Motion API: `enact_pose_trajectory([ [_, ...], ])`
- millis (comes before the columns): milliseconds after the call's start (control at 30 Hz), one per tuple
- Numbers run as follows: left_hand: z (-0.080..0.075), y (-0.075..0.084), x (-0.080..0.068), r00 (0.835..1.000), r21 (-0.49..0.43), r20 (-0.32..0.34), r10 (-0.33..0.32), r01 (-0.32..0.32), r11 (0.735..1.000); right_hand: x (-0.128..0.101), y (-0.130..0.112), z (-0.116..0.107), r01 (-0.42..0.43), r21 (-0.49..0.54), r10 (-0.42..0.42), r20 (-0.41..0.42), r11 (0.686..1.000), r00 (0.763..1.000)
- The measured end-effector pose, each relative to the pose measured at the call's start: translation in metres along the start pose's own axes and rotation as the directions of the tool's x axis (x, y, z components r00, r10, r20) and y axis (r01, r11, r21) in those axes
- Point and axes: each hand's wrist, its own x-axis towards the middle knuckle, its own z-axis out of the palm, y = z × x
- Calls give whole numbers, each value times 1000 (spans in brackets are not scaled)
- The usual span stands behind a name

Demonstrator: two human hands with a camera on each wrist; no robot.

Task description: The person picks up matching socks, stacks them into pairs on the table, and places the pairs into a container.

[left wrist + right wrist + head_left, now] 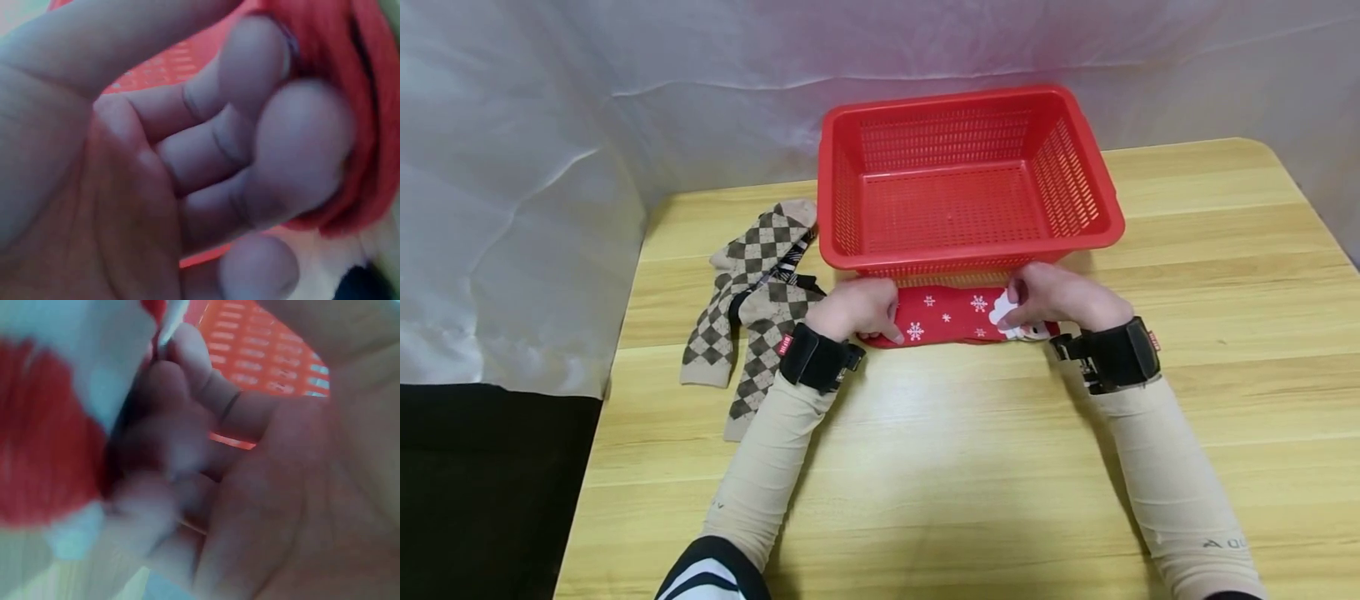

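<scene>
A red Christmas sock (951, 317) with white snowflakes lies flat on the wooden table (970, 467), just in front of the red plastic basket (1078, 229) and touching its near wall or very close to it. The left hand (859, 307) holds the left end of the sock; its grip is curled, with the fingers (294, 144) bent around the red cloth, as the left wrist view shows from very near. The right hand (1056, 298) holds the right end, where the sock has a white part and a small figure pattern. Its grip pinches this end, the fingers (187, 369) folded over the red and white cloth in the right wrist view, which is blurred. Both forearms wear beige sleeves and black wrist straps.

To the left of the left hand lie brown and beige argyle socks (752, 292), one partly over another, spread on the table beside the left corner of the basket. I cannot tell exactly how many they are. A white sheet (550, 167) hangs behind the table and at its left side.
</scene>
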Motion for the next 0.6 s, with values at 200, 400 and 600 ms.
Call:
enact_pose_trajectory([
  [200, 9, 13, 6, 971, 95, -170, 171, -156, 983, 0, -20, 10, 33, -90, -37, -52, 995, 998],
  [400, 26, 24, 19, 904, 131, -299, 306, -279, 951, 12, -34, 30, 240, -186, -263, -109, 953, 959],
  [600, 30, 26, 20, 911, 124, -304, 278, -251, 960, 16, -32, 38, 269, -188, -295, -131, 945, 946],
])
